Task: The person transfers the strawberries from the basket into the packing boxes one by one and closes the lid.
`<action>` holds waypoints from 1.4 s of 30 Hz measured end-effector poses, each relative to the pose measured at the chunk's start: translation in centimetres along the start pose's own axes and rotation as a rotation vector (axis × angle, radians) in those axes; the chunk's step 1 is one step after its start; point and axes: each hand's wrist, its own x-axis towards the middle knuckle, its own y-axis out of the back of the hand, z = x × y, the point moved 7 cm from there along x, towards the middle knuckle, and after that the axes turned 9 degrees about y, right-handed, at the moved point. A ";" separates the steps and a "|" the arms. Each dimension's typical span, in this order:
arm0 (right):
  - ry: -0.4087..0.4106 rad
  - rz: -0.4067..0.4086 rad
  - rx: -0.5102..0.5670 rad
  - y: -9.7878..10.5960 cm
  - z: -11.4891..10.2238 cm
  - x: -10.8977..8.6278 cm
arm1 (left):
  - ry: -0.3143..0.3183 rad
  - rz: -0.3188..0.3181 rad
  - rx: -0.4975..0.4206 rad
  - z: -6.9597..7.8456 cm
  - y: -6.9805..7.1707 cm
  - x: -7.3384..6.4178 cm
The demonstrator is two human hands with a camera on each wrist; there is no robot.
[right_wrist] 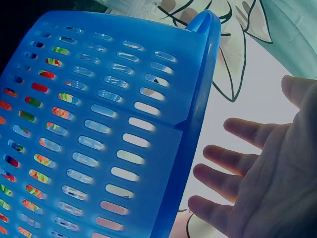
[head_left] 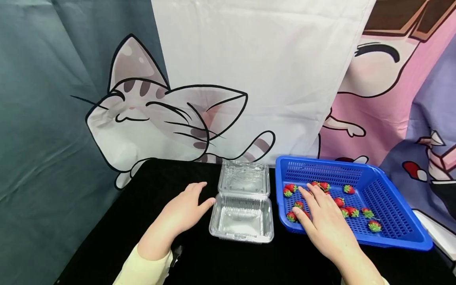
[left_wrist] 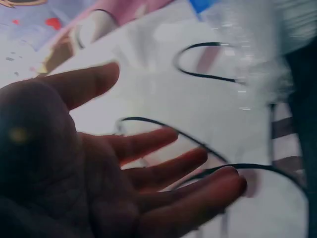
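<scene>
At the left, a pale yellow sleeve (head_left: 144, 267) is cut off by the bottom of the head view; a small black item (head_left: 176, 253) at its cuff is hard to make out. The left hand (head_left: 183, 211) is held out flat, thumb spread from the fingers, its palm bare in the left wrist view. It is nearest the clear plastic hinged box (head_left: 240, 222), the thumb tip at the box's left rim—whether they touch I cannot tell. The box lies towards the back edge of the black cloth-covered surface (head_left: 213, 263), its lid folded back to that edge; in the left wrist view the clear plastic is only a blur. The surface's front edge falls out of view.

Right of the box, a blue perforated plastic basket (head_left: 392, 240) stands towards the surface's back right corner. Red strawberries with green caps (head_left: 352, 211) lie scattered in it, some hidden behind the right hand (head_left: 327, 221). That hand's fingers are spread and have hold of nothing—the right wrist view shows its bare palm apart from the basket's rim, and strawberries glimpsed through the wall's slots. Behind everything hangs a cartoon-printed cloth backdrop (head_left: 263, 59).
</scene>
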 end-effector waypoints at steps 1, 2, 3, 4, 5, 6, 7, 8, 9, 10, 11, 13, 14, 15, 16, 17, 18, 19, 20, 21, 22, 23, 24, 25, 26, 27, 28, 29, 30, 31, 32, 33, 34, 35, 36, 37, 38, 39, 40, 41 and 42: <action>0.001 0.002 0.000 0.0 0.0 0.0 | 0.021 -0.013 -0.034 -0.4 -0.5 0.7; 0.002 0.004 -0.002 0.0 0.1 0.0 | 0.046 -0.040 -0.076 -0.9 -1.1 1.5; 0.003 0.005 -0.004 0.0 0.1 0.0 | 0.065 -0.070 -0.136 -1.4 -1.8 2.1; 0.004 0.005 -0.005 -0.1 0.1 0.0 | 0.080 -0.109 -0.206 -1.8 -2.5 2.8; 0.005 0.005 -0.005 -0.1 0.1 0.0 | 0.098 -0.150 -0.283 -2.2 -3.3 3.4; 0.004 0.005 -0.005 -0.2 0.1 0.0 | 0.113 -0.192 -0.369 -2.6 -4.1 3.9; 0.002 0.007 -0.008 -0.2 0.2 0.0 | 0.133 -0.234 -0.454 -2.8 -4.9 4.3; -0.005 0.006 -0.008 -0.2 0.2 0.1 | 0.154 -0.276 -0.536 -3.1 -5.6 4.7; -0.014 0.006 -0.007 -0.1 0.3 0.1 | 0.167 -0.304 -0.606 -3.3 -6.2 4.9; -0.025 0.009 -0.007 -0.1 0.3 0.2 | 0.175 -0.328 -0.659 -3.5 -6.7 5.2; -0.036 0.013 -0.008 0.0 0.4 0.2 | 0.183 -0.344 -0.702 -3.6 -7.1 5.4; -0.064 0.023 -0.013 0.3 0.5 0.3 | 0.188 -0.375 -0.769 -3.8 -7.8 5.8; -0.080 0.027 -0.014 0.4 0.6 0.4 | 0.185 -0.390 -0.793 -3.8 -8.1 5.9; -0.094 0.032 -0.017 0.5 0.7 0.4 | 0.179 -0.406 -0.812 -3.8 -8.3 6.0; -0.108 0.034 -0.019 0.5 0.7 0.4 | 0.172 -0.425 -0.830 -3.7 -8.6 6.1; -0.120 0.035 -0.021 0.6 0.8 0.4 | 0.163 -0.443 -0.844 -3.6 -8.8 6.2; -0.132 0.036 -0.023 0.6 0.9 0.4 | 0.152 -0.457 -0.854 -3.5 -8.9 6.2; -0.142 0.038 -0.025 0.6 1.0 0.4 | 0.142 -0.470 -0.866 -3.4 -9.0 6.2; -0.150 0.038 -0.024 0.7 1.1 0.4 | 0.130 -0.482 -0.872 -3.3 -9.1 6.2; -0.157 0.036 -0.023 0.7 1.2 0.3 | 0.120 -0.491 -0.877 -3.2 -9.1 6.2; -0.164 0.033 -0.020 0.7 1.3 0.3 | 0.112 -0.498 -0.883 -3.1 -9.2 6.2; -0.168 0.031 -0.018 0.7 1.3 0.3 | 0.105 -0.501 -0.886 -3.0 -9.1 6.2; -0.172 0.030 -0.015 0.7 1.4 0.3 | 0.102 -0.504 -0.890 -3.0 -9.1 6.1; -0.173 0.029 -0.013 0.7 1.4 0.2 | 0.102 -0.509 -0.893 -2.9 -9.2 6.2; -0.173 0.028 -0.011 0.6 1.4 0.2 | 0.101 -0.513 -0.895 -2.9 -9.2 6.2; -0.171 0.030 -0.010 0.6 1.4 0.2 | 0.102 -0.520 -0.900 -2.9 -9.2 6.1; -0.168 0.034 -0.008 0.7 1.3 0.2 | 0.100 -0.524 -0.905 -2.9 -9.3 6.2; -0.164 0.040 -0.009 0.7 1.3 0.2 | 0.099 -0.530 -0.911 -2.9 -9.3 6.2; -0.160 0.049 -0.008 0.8 1.2 0.3 | 0.098 -0.538 -0.917 -2.9 -9.3 6.3; -0.156 0.058 -0.006 0.8 1.2 0.3 | 0.097 -0.543 -0.922 -2.9 -9.3 6.4; -0.152 0.070 -0.004 0.9 1.1 0.3 | 0.092 -0.549 -0.926 -2.8 -9.2 6.4; -0.148 0.083 -0.002 1.1 1.1 0.3 | 0.090 -0.553 -0.929 -2.8 -9.2 6.5; -0.145 0.092 0.002 1.2 1.1 0.2 | 0.088 -0.556 -0.931 -2.7 -9.1 6.5; -0.146 0.101 0.006 1.3 1.1 0.2 | 0.089 -0.564 -0.934 -2.7 -9.1 6.5; -0.149 0.105 0.014 1.4 1.1 0.2 | 0.089 -0.569 -0.936 -2.7 -9.1 6.5; -0.154 0.105 0.019 1.4 1.1 0.1 | 0.092 -0.574 -0.938 -2.8 -9.1 6.5; -0.157 0.101 0.023 1.5 1.2 0.1 | 0.095 -0.576 -0.939 -2.8 -9.2 6.5; -0.160 0.096 0.028 1.5 1.3 0.1 | 0.100 -0.578 -0.942 -2.9 -9.3 6.5; -0.162 0.090 0.028 1.6 1.4 0.2 | 0.103 -0.577 -0.944 -3.1 -9.4 6.5; -0.164 0.083 0.027 1.7 1.5 0.2 | 0.106 -0.576 -0.943 -3.2 -9.4 6.6; -0.164 0.071 0.025 1.9 1.6 0.3 | 0.107 -0.573 -0.940 -3.3 -9.4 6.6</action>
